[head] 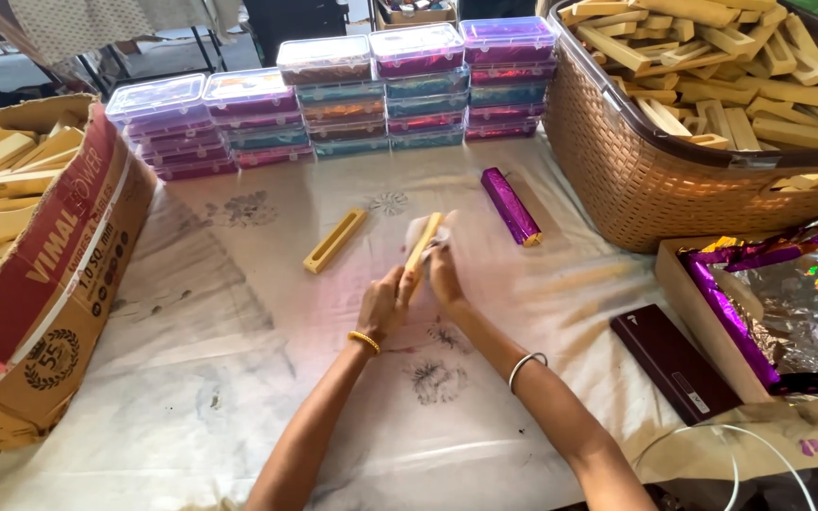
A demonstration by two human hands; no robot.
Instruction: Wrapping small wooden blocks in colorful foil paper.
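The left hand grips the low end of a wood stick above the cloth-covered table. The right hand pinches a white rag on it. This looks like wiping; next, rub along each side. Farther off lie another stick and a purple wrapped one

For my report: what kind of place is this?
Probably a small craft packing workshop: a woven basket full of wooden pieces, stacked plastic boxes, and shiny purple wrapping foil.
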